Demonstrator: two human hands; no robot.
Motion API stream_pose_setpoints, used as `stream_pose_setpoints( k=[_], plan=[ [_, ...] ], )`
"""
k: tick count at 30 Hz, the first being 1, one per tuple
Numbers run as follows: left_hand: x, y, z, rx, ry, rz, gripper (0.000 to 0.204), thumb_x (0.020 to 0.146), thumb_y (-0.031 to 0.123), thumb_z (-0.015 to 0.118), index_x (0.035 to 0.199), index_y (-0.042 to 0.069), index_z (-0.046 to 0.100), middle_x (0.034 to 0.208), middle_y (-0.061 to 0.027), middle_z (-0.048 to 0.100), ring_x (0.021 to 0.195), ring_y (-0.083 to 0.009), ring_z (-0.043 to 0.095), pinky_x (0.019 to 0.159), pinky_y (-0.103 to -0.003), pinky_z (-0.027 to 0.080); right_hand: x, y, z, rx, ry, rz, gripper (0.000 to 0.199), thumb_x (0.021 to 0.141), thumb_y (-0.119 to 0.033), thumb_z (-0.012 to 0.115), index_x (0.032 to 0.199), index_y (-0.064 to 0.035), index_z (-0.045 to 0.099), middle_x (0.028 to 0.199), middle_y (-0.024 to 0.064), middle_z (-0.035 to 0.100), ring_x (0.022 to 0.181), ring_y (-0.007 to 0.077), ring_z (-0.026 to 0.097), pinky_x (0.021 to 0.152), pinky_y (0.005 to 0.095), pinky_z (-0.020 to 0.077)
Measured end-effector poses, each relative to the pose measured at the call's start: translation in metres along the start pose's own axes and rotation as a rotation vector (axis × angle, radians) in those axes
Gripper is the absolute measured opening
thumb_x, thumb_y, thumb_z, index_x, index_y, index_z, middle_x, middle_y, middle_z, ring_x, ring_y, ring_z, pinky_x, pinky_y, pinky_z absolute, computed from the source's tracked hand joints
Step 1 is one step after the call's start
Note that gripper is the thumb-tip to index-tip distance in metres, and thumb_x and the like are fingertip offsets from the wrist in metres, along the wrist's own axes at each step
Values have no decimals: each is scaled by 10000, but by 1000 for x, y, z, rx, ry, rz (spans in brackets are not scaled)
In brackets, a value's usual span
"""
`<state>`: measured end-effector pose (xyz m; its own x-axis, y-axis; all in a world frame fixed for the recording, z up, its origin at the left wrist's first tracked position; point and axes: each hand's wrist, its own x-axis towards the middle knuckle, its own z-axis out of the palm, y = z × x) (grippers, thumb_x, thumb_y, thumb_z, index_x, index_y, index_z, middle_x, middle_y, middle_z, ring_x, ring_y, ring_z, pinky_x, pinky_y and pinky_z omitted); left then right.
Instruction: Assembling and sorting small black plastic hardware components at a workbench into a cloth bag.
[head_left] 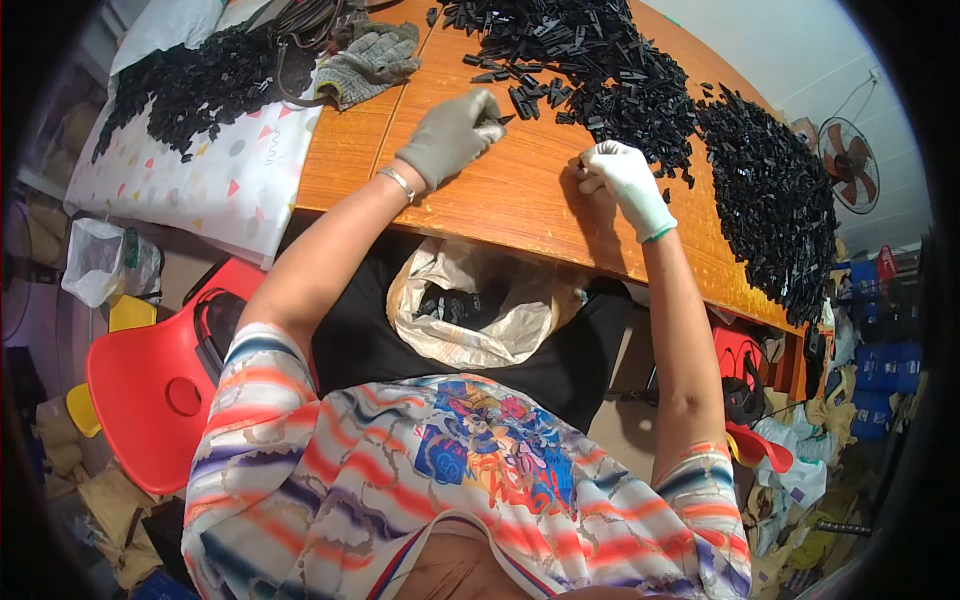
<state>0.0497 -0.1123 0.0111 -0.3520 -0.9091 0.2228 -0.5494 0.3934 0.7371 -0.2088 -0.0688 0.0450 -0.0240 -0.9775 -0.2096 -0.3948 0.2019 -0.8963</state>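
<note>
Striped shirt (330,480) is filling the foreground; left hand (450,135) is pinching a black part (503,120) above the bench (500,200), right hand (625,180) is clenching, contents hidden.

An orange wooden table (520,200) carries heaps of black plastic parts (640,80), a patterned cloth (200,170) and grey gloves (370,60).

Head camera looks steeply down, close over the wooden table (520,205).

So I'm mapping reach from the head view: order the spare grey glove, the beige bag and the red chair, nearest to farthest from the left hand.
From the left hand:
1. Spare grey glove, on the table up-left.
2. Beige bag, below the table edge, in the lap.
3. Red chair, far lower left.
</note>
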Motion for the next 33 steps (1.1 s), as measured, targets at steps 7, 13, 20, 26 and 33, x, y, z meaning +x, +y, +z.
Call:
stream_pose_setpoints(
  k=[7,13,20,26,33],
  plan=[
    [-24,-3,15,-1446,-185,-315,274,995,152,468,1212,-13,492,1071,-175,624,898,-254,661,719,-315,557,-23,-14,30,347,-133,-51,180,897,-143,535,1001,-35,635,872,25,656,728,76,603,647,214,462],
    [-36,5,18,-1561,-205,-401,307,1014,162,421,1253,-21,483,1069,-171,618,896,-227,639,758,-311,543,-31,-28,44,401,-186,-70,195,914,-164,542,1043,-53,638,869,-1,643,733,52,573,635,193,431],
    [-41,6,26,-1467,-115,-356,289,1015,155,423,1236,-19,491,1046,-149,617,887,-204,631,787,-298,540,-36,-32,57,431,-165,-110,216,929,-175,552,1059,-21,630,870,10,649,734,60,566,649,202,440],
    [-43,9,30,-1471,-138,-330,241,986,85,469,1207,-7,497,1019,-124,629,893,-175,638,771,-257,540,-34,-23,65,464,-112,-104,209,921,-162,567,1059,-18,632,891,16,664,752,63,589,665,201,453],
    [-44,18,35,-1437,6,-364,228,957,59,522,1177,2,506,968,-108,642,801,-147,654,685,-212,538,-34,-20,74,423,-70,-147,213,904,-157,583,1017,11,648,847,40,664,725,80,597,638,210,461]
  ],
)
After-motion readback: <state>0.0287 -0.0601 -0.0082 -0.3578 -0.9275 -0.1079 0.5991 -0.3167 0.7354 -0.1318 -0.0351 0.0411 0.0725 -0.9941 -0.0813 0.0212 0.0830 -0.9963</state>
